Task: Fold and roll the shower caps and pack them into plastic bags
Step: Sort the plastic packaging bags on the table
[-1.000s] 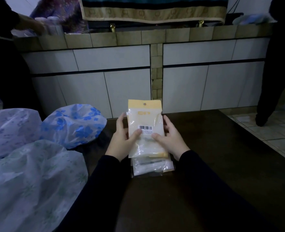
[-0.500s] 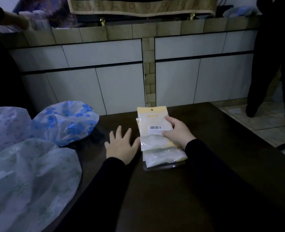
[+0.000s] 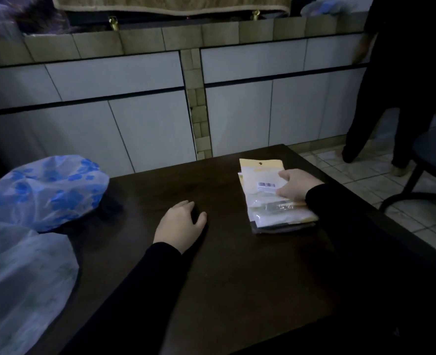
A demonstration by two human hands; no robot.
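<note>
Dark table (image 3: 237, 278): bare stretch between hands; stack of packed bags (image 3: 270, 201) near right edge, shower caps (image 3: 45, 190) at left edge. Left hand (image 3: 178, 224) palm-down on tabletop, fingers loosely bent, holding nothing. Right hand (image 3: 295, 187) flat atop stack, fingers extended. Barcode label visible, text unreadable

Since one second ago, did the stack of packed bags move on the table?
Yes. The stack of packed bags slid right, toward the table's right edge, under the right hand.
</note>
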